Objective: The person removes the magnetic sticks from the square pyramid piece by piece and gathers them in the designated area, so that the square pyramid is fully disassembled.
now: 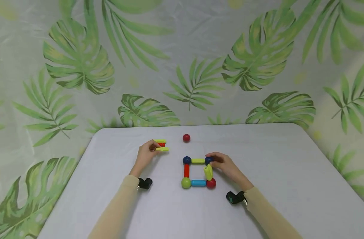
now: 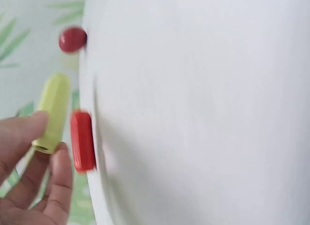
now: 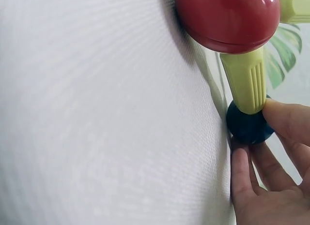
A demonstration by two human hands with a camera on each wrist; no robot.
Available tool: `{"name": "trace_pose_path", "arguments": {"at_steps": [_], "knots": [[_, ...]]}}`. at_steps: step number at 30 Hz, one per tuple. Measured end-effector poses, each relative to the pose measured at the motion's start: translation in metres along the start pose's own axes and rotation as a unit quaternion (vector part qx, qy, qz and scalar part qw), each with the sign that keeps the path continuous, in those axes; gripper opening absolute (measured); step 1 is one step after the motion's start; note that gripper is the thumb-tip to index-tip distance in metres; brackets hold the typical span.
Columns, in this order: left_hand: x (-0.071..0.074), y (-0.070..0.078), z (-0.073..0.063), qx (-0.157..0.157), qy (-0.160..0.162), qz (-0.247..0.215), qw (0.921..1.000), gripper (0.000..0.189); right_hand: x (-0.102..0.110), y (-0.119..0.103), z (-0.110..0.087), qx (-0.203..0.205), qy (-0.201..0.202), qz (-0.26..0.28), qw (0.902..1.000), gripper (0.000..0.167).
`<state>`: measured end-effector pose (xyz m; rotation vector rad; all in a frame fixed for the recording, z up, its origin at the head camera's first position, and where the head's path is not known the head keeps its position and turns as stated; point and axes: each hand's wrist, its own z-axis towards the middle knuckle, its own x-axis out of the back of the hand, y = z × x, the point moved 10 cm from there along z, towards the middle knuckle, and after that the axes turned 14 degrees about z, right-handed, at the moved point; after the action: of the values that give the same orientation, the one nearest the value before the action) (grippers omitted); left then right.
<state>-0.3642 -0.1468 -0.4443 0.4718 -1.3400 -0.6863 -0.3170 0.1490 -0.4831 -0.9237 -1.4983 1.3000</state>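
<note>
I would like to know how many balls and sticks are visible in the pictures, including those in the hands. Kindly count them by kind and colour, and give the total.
Red balls: 2
Dark blue balls: 2
Green ball: 1
Yellow sticks: 5
Red sticks: 2
Light blue stick: 1
Total: 13
</note>
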Motion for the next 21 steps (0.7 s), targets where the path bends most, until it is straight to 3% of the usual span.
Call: {"name": "trace_pose_path", "arguments": {"at_steps": [5, 14, 16, 18, 20, 21], "knots": [[0.004, -0.021, 0.01, 0.03, -0.017, 0.064, 0.9973, 0.013, 0.0, -0.001, 0.0, 0.003, -0.001, 0.002, 1.0, 0.032], [0.002, -0.02, 0.024, 0.016, -0.012, 0.122, 0.9923, 0.013, -0.002, 0.0, 0.001, 0.001, -0.001, 0.008, 1.0, 0.032], [0.002, -0.009, 0.022, -0.001, -0.003, 0.121, 0.9926, 0.014, -0.002, 0.001, 0.001, 0.0, -0.002, 0.008, 1.0, 0.032], [-0.002, 0.014, 0.015, -0.039, -0.008, 0.095, 0.9947, 0.014, -0.002, 0.001, 0.001, -0.002, -0.003, 0.005, 1.0, 0.032], [-0.016, 0.047, 0.004, -0.101, -0.047, 0.043, 0.9928, 0.016, 0.0, 0.002, 0.001, -0.003, -0.001, 0.001, 1.0, 0.032], [-0.026, 0.066, -0.004, -0.138, -0.08, 0.011, 0.9871, 0.018, 0.001, 0.002, 0.001, -0.002, 0.001, 0.0, 1.0, 0.032]]}}
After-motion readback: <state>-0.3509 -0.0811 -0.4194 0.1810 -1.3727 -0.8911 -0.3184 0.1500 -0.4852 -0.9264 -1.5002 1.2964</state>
